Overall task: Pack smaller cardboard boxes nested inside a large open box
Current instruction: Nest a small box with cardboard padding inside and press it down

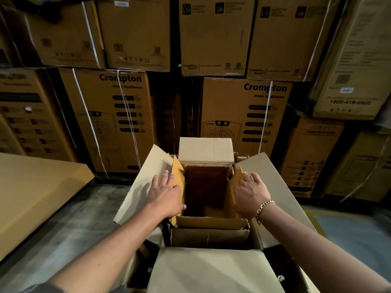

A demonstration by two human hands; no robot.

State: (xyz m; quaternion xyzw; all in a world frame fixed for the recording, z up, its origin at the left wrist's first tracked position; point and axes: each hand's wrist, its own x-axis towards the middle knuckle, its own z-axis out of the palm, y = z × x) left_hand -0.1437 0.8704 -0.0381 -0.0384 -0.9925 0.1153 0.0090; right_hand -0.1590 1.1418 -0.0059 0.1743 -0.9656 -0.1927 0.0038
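A large open cardboard box (213, 269) stands on the floor in front of me, its four pale flaps spread outward. Inside it sits a smaller open box (211, 222) with orange-brown flaps and a dark, deep interior. My left hand (167, 195) lies flat with straight fingers on the smaller box's left flap, pressing it against the big box's left flap (143, 176). My right hand (251, 193), with a gold bracelet at the wrist, rests with spread fingers on the smaller box's right flap beside the big right flap (273, 178). Neither hand grips anything.
Tall stacks of strapped printed appliance cartons (112, 115) form a wall right behind the open box. A flat brown cardboard surface (36, 193) lies at the left. Grey concrete floor (84, 214) shows at left, and a taped floor patch at right.
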